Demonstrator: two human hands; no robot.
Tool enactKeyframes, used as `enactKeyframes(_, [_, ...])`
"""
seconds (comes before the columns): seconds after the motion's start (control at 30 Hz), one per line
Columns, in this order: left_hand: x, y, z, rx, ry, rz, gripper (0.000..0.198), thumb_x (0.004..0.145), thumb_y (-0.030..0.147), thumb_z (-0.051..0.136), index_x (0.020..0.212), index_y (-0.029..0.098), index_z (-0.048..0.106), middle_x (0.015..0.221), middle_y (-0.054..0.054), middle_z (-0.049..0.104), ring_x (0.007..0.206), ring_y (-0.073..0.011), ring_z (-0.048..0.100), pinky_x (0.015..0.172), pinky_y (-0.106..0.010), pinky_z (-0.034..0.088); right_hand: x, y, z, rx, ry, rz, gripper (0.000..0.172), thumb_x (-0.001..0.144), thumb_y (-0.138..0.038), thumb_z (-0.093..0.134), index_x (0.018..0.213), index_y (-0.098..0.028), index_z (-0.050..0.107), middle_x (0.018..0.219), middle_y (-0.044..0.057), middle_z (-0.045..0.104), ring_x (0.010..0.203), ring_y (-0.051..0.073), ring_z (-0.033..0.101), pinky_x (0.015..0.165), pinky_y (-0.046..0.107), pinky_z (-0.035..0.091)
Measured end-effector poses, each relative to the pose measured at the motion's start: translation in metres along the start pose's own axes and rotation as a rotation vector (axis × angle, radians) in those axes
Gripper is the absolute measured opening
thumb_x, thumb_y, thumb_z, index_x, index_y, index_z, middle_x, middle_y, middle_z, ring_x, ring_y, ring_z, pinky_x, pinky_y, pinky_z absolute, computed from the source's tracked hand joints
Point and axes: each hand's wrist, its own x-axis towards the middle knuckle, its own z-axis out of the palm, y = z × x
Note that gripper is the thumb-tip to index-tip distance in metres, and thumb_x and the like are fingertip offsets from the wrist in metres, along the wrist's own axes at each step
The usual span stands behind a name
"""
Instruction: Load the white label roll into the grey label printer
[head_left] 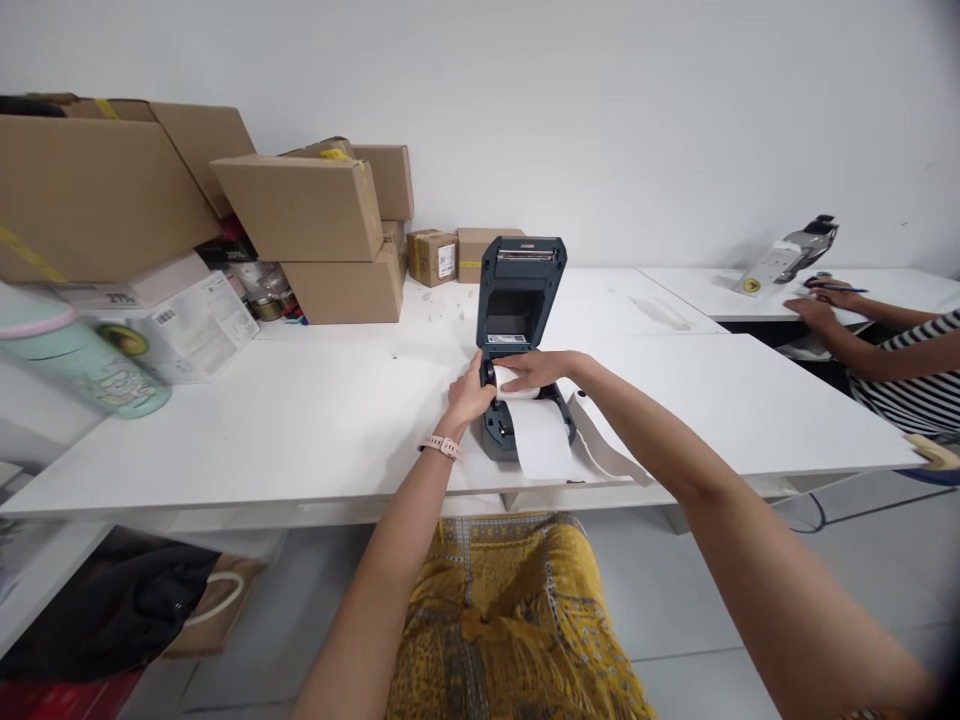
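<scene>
A dark grey label printer (523,300) stands on the white table with its lid raised. Inside its body lies a white paper roll (517,385), and a strip of paper (541,440) runs out from it over the front edge. My right hand (538,370) rests over the roll, its fingers curved around the top. At the printer's left side is my left hand (471,390), gripping the edge with the thumb toward the roll; some of its fingertips are hidden. A loose curled paper strip (604,440) lies to the right of the printer.
Cardboard boxes (300,210) are stacked at the back left, with smaller boxes (433,257) along the wall. A mint tumbler (90,365) and white cartons (187,325) stand at the left. On the right, another person's hands (825,305) rest on the adjoining table near a blender-like appliance (806,245).
</scene>
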Motion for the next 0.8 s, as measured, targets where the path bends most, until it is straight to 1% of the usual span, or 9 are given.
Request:
enactKeyframes(0.1, [0.000,-0.002,0.002,-0.041,0.013,0.004,0.088,0.086,0.019,0.057,0.170,0.026,0.031,0.147,-0.008,0.070,0.130,-0.0338,0.069,0.113,-0.045,0.049,-0.010,-0.003,-0.001,0.044,-0.009,0.007,0.090,0.083,-0.069,0.070,0.157,-0.019,0.056,0.162,0.014,0.055,0.146,0.041,0.057,0.119,0.052,0.050])
enactKeyframes(0.17, [0.001,-0.003,0.003,-0.060,0.027,0.009,0.088,0.084,0.018,0.058,0.168,0.027,0.035,0.146,-0.008,0.071,0.128,-0.0346,0.070,0.113,-0.047,0.049,-0.020,-0.007,-0.009,0.165,0.158,-0.065,0.074,0.087,-0.070,0.067,0.144,-0.022,0.068,0.148,0.013,0.069,0.132,0.037,0.068,0.109,0.050,0.056])
enactKeyframes(0.27, [0.002,-0.003,0.005,-0.069,0.042,0.023,0.091,0.081,0.016,0.060,0.168,0.028,0.035,0.149,-0.007,0.069,0.125,-0.0365,0.071,0.115,-0.051,0.047,-0.028,-0.006,-0.033,0.355,0.790,-0.125,0.057,0.096,-0.072,0.056,0.114,-0.024,0.079,0.115,0.010,0.081,0.105,0.029,0.075,0.095,0.047,0.062])
enactKeyframes(0.37, [0.003,-0.005,0.005,-0.092,0.040,0.023,0.094,0.080,0.016,0.061,0.169,0.030,0.033,0.153,-0.006,0.066,0.123,-0.0373,0.072,0.116,-0.053,0.046,-0.023,0.013,-0.067,0.331,1.330,-0.046,0.061,0.100,-0.076,0.045,0.125,-0.028,0.072,0.131,0.010,0.073,0.123,0.029,0.069,0.109,0.053,0.055])
enactKeyframes(0.43, [0.002,-0.006,0.005,-0.120,0.032,0.009,0.095,0.080,0.016,0.062,0.169,0.032,0.033,0.154,-0.005,0.065,0.122,-0.0370,0.073,0.115,-0.053,0.046,-0.012,0.032,-0.088,0.342,1.349,0.008,0.070,0.099,-0.082,0.037,0.144,-0.033,0.060,0.154,0.009,0.060,0.145,0.032,0.054,0.122,0.058,0.043])
enactKeyframes(0.5, [0.003,-0.007,0.004,-0.149,0.028,0.001,0.095,0.080,0.017,0.062,0.169,0.032,0.033,0.156,-0.005,0.063,0.123,-0.0373,0.072,0.116,-0.053,0.046,0.000,0.048,-0.104,0.466,1.178,0.084,0.081,0.096,-0.088,0.031,0.151,-0.034,0.053,0.164,0.008,0.051,0.157,0.034,0.042,0.128,0.062,0.034])
enactKeyframes(0.57, [0.004,-0.008,0.004,-0.185,0.032,0.001,0.093,0.081,0.017,0.063,0.168,0.032,0.035,0.158,-0.005,0.062,0.128,-0.0379,0.070,0.118,-0.053,0.044,0.007,0.055,-0.111,0.628,0.994,0.135,0.089,0.092,-0.093,0.026,0.150,-0.032,0.056,0.164,0.008,0.052,0.157,0.036,0.042,0.128,0.065,0.033])
enactKeyframes(0.63, [0.005,-0.011,0.005,-0.238,0.040,-0.006,0.091,0.081,0.018,0.065,0.167,0.033,0.039,0.158,-0.005,0.061,0.135,-0.0384,0.066,0.122,-0.054,0.040,0.006,0.050,-0.109,0.714,0.923,0.115,0.093,0.090,-0.095,0.026,0.145,-0.029,0.061,0.158,0.009,0.059,0.152,0.036,0.049,0.127,0.064,0.035])
enactKeyframes(0.8, [-0.007,-0.023,0.020,-0.681,0.046,-0.098,0.093,0.088,0.029,0.073,0.170,0.025,0.029,0.167,-0.014,0.050,0.150,-0.0343,0.054,0.129,-0.049,0.034,-0.039,0.003,-0.069,0.615,1.092,0.009,0.089,0.094,-0.091,0.028,0.142,-0.027,0.066,0.154,0.008,0.064,0.149,0.034,0.053,0.129,0.057,0.035])
